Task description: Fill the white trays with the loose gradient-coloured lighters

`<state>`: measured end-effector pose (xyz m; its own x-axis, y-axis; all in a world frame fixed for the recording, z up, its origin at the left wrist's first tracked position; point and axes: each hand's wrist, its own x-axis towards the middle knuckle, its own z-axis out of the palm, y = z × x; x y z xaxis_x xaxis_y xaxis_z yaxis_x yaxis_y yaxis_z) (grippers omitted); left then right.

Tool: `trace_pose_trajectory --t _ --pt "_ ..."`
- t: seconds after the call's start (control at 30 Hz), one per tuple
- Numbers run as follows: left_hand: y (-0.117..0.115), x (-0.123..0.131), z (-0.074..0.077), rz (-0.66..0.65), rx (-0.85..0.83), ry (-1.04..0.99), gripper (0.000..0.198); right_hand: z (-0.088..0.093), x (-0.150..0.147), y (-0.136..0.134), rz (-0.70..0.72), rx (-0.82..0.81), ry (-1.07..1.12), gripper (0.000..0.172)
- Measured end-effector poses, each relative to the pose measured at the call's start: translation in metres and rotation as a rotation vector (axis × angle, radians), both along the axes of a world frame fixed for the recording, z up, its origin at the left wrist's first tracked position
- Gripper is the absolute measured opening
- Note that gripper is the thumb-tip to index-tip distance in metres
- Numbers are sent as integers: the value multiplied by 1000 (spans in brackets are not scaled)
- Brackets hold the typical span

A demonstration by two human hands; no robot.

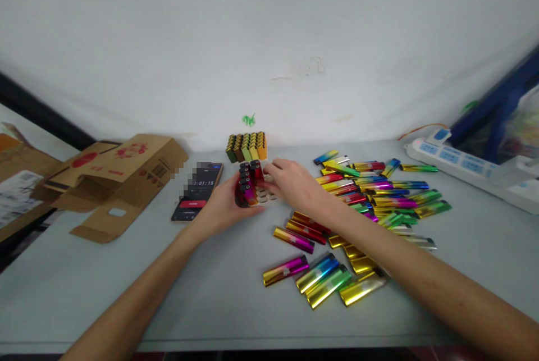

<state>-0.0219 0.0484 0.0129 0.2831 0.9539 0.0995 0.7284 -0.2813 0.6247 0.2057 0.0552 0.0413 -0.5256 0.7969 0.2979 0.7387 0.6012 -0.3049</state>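
My left hand (225, 198) is clamped on the left side of a pale slotted holder (266, 196), thumb along the near edge. Upright lighters (247, 179) with dark tops, red to magenta, fill slots at the holder's left; pale open slots show at its right. My right hand (291, 179) is at the holder's far right, fingers bent and drawn close together; whether they pinch a lighter, I cannot tell, since the hand hides the tips.

Surroundings: just beyond the holder, a block of upright lighters (247, 146) with gold-coloured tops stands near the wall (202, 58). To the right, loose metallic lighters (381, 186) lie heaped on the grey table (210, 299); my right forearm (391, 254) crosses over them and hides part of the heap. Nearer, a magenta-and-gold lighter (286, 270) lies beside others at the heap's near left edge. Left of my left hand, close to the wrist, is a phone (202, 190) showing a timer, partly pixelated. Farther left, an opened cardboard box (130, 170) rests on its side. At far right lies a white power strip (467, 167).
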Motion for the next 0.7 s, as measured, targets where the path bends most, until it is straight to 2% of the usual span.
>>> trace_pose_trajectory --t 0.1,0.2,0.3,0.4,0.5,0.7 --pt "0 -1 -1 1 -15 -24 79 7 27 2 25 50 -6 25" --pt "1 -2 -2 -2 -21 -23 79 9 71 7 14 17 -11 24" --pt "1 -2 -2 -9 -25 -23 78 -1 116 9 20 -80 -63 19" --pt "1 -1 -1 -9 -34 -29 78 -16 144 9 8 -83 -115 22" --pt "1 0 0 -5 -50 -38 81 -24 149 8 -11 -68 -149 21" --pt "1 0 0 -7 -50 -30 82 -24 136 6 -70 -50 -191 17"
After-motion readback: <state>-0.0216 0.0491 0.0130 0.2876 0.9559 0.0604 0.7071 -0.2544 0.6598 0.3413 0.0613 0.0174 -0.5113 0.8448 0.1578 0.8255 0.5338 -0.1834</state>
